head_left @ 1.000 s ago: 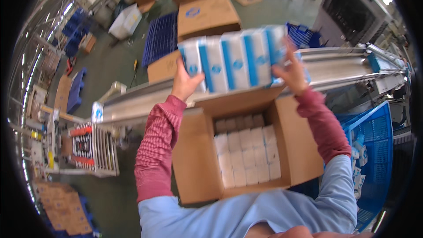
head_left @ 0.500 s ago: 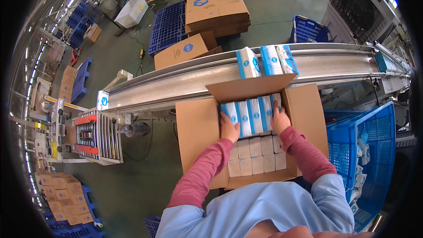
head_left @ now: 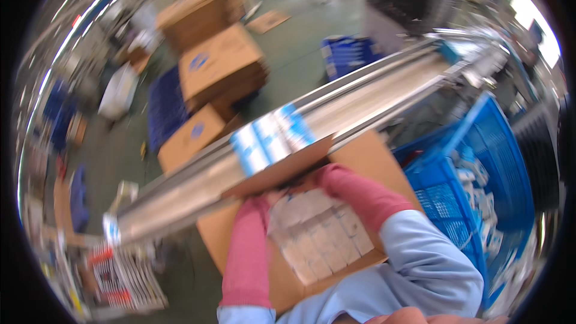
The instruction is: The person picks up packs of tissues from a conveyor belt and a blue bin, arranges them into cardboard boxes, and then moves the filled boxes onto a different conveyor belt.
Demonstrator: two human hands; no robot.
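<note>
A brown cardboard carton [head_left: 351, 265] stands in front of me, its flaps spread. Rows of white paper-wrapped packs [head_left: 324, 243] fill its near part. Both arms reach to the carton's far side, under the raised far flap [head_left: 279, 171]. My left hand [head_left: 276, 197] is at the far left inside, smeared by motion. Beside it, my right hand [head_left: 307, 183] lies deep in shadow by the far wall. Neither hand's fingers show clearly, nor what they touch. Just beyond the flap, several blue-and-white soft packs [head_left: 270, 138] stand together on the conveyor [head_left: 372, 93].
A blue plastic crate [head_left: 435, 201] holding loose packs stands close on the right. Behind the conveyor are stacked flat cartons [head_left: 219, 63], a blue pallet [head_left: 165, 105] and another blue crate [head_left: 348, 55]. At the left end is a roller stand [head_left: 129, 279].
Both hands have moved from the row of blue-and-white packs to the carton's far wall. White pack faces now show where that row was. My view has turned and blurred.
</note>
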